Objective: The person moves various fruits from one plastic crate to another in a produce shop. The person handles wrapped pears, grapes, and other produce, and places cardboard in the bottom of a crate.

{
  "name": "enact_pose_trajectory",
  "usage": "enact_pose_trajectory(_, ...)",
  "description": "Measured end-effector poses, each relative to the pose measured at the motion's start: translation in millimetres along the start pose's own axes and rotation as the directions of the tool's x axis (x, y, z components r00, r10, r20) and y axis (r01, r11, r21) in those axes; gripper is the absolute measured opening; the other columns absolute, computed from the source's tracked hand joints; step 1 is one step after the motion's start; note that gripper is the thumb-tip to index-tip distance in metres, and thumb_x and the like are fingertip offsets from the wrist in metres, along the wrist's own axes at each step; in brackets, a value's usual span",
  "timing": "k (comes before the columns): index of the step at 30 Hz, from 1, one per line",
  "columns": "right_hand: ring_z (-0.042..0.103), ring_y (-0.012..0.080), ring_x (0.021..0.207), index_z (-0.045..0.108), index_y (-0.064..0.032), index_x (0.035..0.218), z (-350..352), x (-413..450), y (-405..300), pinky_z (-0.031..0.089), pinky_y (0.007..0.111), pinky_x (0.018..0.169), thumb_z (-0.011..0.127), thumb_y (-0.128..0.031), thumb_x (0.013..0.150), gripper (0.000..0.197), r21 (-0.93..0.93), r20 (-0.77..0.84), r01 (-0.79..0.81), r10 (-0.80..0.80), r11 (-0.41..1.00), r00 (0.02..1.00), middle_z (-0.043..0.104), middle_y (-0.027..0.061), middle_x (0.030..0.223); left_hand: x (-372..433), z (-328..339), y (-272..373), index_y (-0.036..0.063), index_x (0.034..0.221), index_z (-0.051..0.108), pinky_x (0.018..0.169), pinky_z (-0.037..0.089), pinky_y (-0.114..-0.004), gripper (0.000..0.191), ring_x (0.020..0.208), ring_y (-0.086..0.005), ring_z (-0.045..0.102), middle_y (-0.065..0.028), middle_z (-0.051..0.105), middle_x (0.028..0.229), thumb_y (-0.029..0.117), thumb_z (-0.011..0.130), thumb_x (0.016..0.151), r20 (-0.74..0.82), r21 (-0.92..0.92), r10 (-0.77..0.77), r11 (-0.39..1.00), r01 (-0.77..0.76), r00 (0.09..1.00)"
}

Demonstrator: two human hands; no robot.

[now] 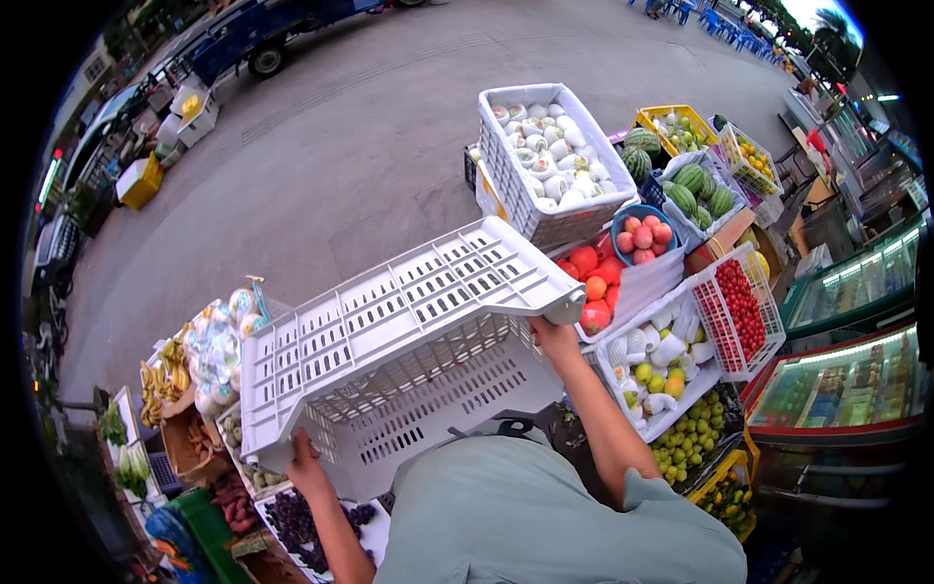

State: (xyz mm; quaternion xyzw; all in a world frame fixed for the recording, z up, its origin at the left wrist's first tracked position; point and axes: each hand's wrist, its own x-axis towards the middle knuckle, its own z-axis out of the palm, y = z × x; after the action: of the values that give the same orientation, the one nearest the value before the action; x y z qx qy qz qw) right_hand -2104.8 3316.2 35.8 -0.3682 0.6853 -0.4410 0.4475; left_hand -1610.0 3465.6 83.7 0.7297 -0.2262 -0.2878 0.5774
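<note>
A large white plastic crate with slotted panels (379,306) spans the space in front of my body, tilted on its side. My left hand (306,461) grips its near left end, thumb up against the edge. At the right end my right hand (552,339) holds on beneath the rounded corner, its fingers partly hidden by the plastic. I see no goods inside the crate. Dark grapes (303,525) lie on a white tray below my left forearm. Beside my right hand are oranges and red-wrapped fruit (595,292).
A tall white crate of foam-netted fruit (551,153) stands beyond the right end. Watermelons (689,193), a blue basin of peach-like fruit (646,235) and a crate of small red fruit (738,306) line the right. Bananas (166,376) lie left. A blue truck (270,36) is parked across the pavement.
</note>
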Motion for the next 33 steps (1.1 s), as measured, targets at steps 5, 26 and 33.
enact_pose_trajectory(5, 0.059, 0.0100, 0.063, 0.072, -0.0052, 0.107, 52.0, 78.4, -22.4, 0.045, 0.031, 0.055, 0.075, -0.018, 0.097, 0.016, 0.046, -0.057, -0.075, 0.078, 0.996, 0.995, 0.068, 0.0005, 0.077, 108.0, 78.1, 31.7, 0.0059, 0.095, 0.067, 0.057, 0.037, -0.029, 0.013, 0.062, -0.0081, 0.048, -0.0002, 0.059, 0.078, 0.015, 0.075, 0.099, 0.035, 0.077, -0.070, 0.995, 0.067, 0.997)
enact_pose_trajectory(26, 0.068, 0.0232, 0.070, 0.074, -0.0063, 0.112, 363.1, 516.1, -219.0, 0.052, 0.042, 0.068, 0.072, -0.049, 0.100, 0.044, 0.016, -0.071, -0.029, 0.030, 0.999, 0.997, 0.072, 0.0117, 0.080, 649.7, 390.4, 100.2, -0.0024, 0.117, 0.072, 0.070, 0.047, -0.037, 0.042, 0.076, -0.0198, 0.056, -0.0086, 0.065, 0.086, 0.031, 0.080, 0.094, 0.116, 0.146, -0.255, 0.960, 0.238, 0.960)
enact_pose_trajectory(33, 0.053, 0.0074, 0.061, 0.077, -0.0059, 0.103, 375.6, 653.5, -266.0, 0.040, 0.029, 0.054, 0.074, -0.031, 0.103, 0.025, 0.181, -0.066, -0.003, 0.016, 0.984, 0.998, 0.059, -0.0031, 0.070, 686.3, 485.2, 190.9, 0.0041, 0.091, 0.075, 0.062, 0.047, -0.030, 0.024, 0.067, -0.0104, 0.059, 0.0007, 0.067, 0.077, 0.028, 0.077, 0.097, 0.044, 0.197, -0.018, 0.980, 0.009, 0.999)
